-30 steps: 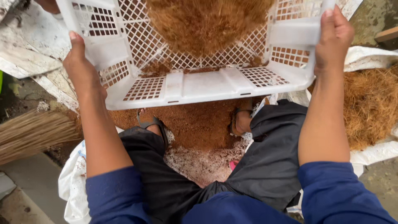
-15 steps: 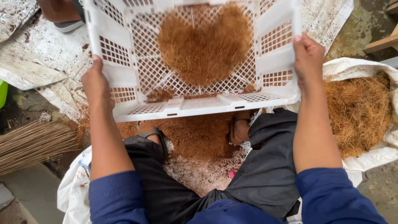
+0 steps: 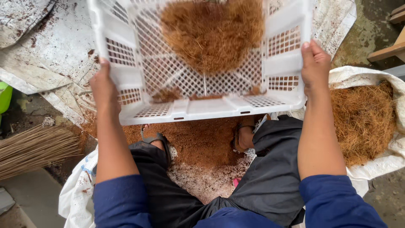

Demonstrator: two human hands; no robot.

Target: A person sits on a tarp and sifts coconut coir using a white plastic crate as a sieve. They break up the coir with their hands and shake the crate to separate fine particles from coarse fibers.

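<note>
A white plastic crate (image 3: pixel 198 63) with perforated walls and floor is held up at chest level, and since half a second ago it has been drawn slightly nearer and tipped so that its far end is raised a little more; from this it may be judged that sieving by shaking is under way. Inside the crate, toward its far end, a mound of brown coconut fibre (image 3: pixel 213 31) is heaped, shifted farther from the near rim than it was a second ago. Below the crate, a spread of fine reddish-brown dust (image 3: pixel 198 141) is seen on a white sheet (between the person's sandalled feet). To the right of the crate, a second pile of coarse fibre (image 3: pixel 363 118) is laid on a white sack. To the left of the crate and lower, a bundle of thin sticks (image 3: pixel 36 147) is lying on the ground. The crate's left wall is gripped by the left hand (image 3: pixel 103 86), fingers closed around the edge, and its right wall is clasped likewise by the right hand (image 3: pixel 315 65), so the crate sits squarely between the two hands.
</note>
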